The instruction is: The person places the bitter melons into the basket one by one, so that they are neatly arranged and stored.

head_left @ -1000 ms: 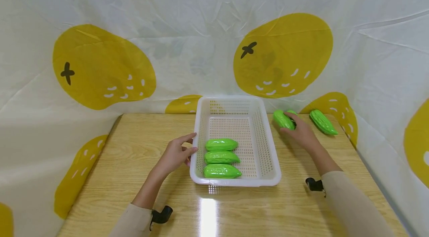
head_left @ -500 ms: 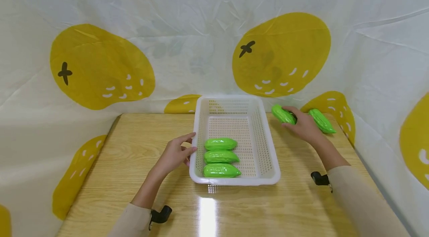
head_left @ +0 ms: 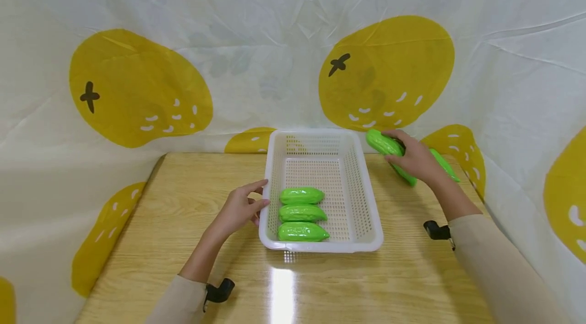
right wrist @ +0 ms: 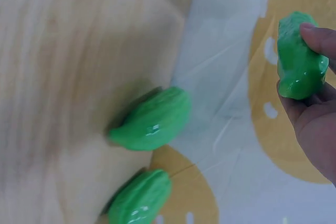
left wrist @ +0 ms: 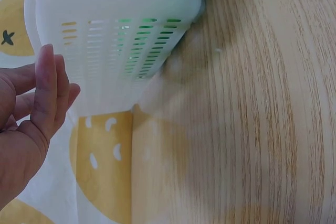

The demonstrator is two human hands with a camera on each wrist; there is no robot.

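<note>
"While stretched forward with knuckles up, holding what in the right hand (head_left: 414, 158)?"
"Gripping a green gourd (head_left: 382, 142) between thumb and fingers, off the table (head_left: 320, 283)."
"Pointing which way?"
"Sloping lengthwise from ahead-left of the hand down toward the palm."
"With the left hand (head_left: 239, 209)?"
"Touching the basket's rim (head_left: 320, 247) with loosely spread fingers."
</note>
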